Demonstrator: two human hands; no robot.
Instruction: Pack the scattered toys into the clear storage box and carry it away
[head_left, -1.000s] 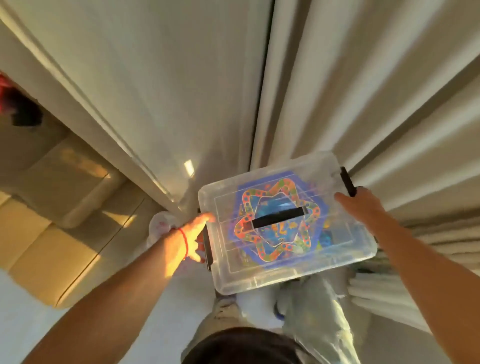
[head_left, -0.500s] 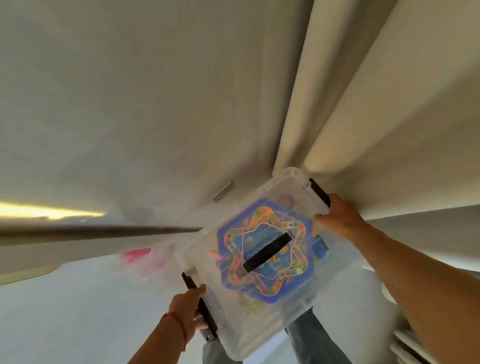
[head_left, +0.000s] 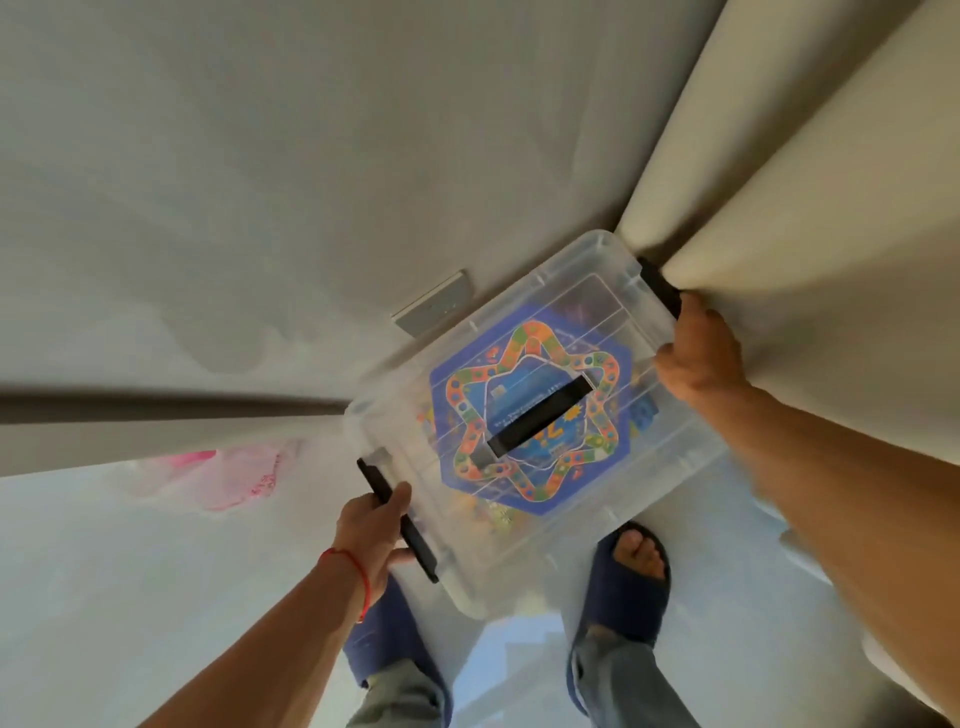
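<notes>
The clear storage box (head_left: 597, 312) is closed with its lid on and held level above the floor, turned diagonally. A blue board-game toy (head_left: 530, 415) with an orange star track shows through the lid, under a black centre handle (head_left: 543, 417). My left hand (head_left: 371, 530) grips the black latch at the box's near left end. My right hand (head_left: 698, 353) grips the black latch at the far right end. Other toys inside are too blurred to tell apart.
A grey wall with a white socket plate (head_left: 435, 302) stands just beyond the box. Cream curtains (head_left: 779, 182) hang at the right, touching the box's far corner. A pink plastic bag (head_left: 234, 475) lies on the pale floor at the left. My feet in dark blue slippers (head_left: 631, 587) stand below the box.
The view swung from a doorway and curtain to the wall corner. The box turned more diagonal and came closer to the wall. Both hands kept their hold on the end latches.
</notes>
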